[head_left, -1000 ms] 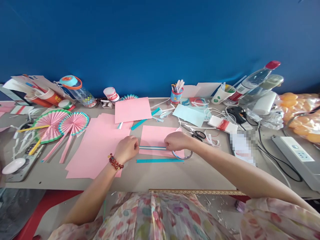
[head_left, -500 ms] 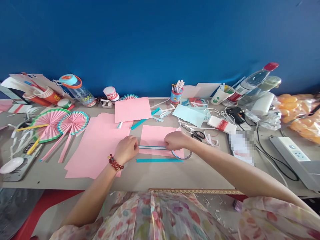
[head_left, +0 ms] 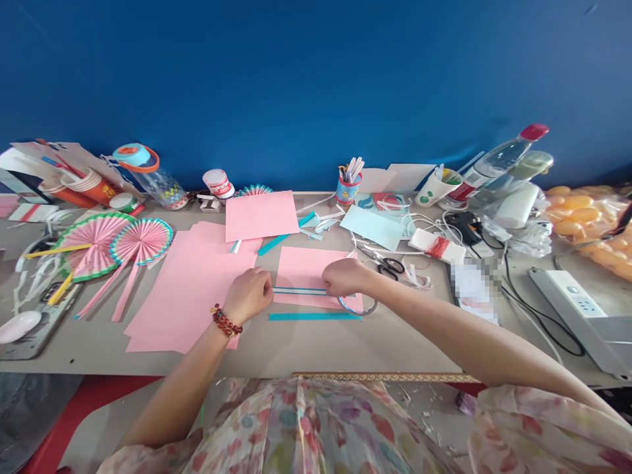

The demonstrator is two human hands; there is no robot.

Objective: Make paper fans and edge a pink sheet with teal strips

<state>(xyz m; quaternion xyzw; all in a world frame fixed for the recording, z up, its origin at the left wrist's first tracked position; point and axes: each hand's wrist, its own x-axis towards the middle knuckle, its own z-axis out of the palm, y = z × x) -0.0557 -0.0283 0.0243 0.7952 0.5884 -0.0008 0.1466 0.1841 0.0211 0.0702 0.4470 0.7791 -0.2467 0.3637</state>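
Observation:
Between my two closed hands a narrow blue strip with a white band along it (head_left: 299, 291) is stretched level over a small pink paper sheet (head_left: 302, 264). My left hand (head_left: 249, 294) pinches its left end, beside a stack of larger pink sheets (head_left: 182, 289). The strip's right end is at the fingers of my right hand (head_left: 343, 276), whose fingertips are partly hidden. Just below that hand lies a roll of tape (head_left: 371, 309), partly covered by it. A second blue paper strip (head_left: 311, 316) lies flat on the table in front of the pink sheet.
Scissors (head_left: 390, 265) lie right of my right hand. Pink folded paper fans (head_left: 142, 241) are at the left. Behind stand a pen cup (head_left: 348, 191) and a plastic bottle (head_left: 498, 161). A power strip (head_left: 575, 306) with cables is at the right.
The hands and the strip between them stay almost in place. The whole view has shifted very slightly.

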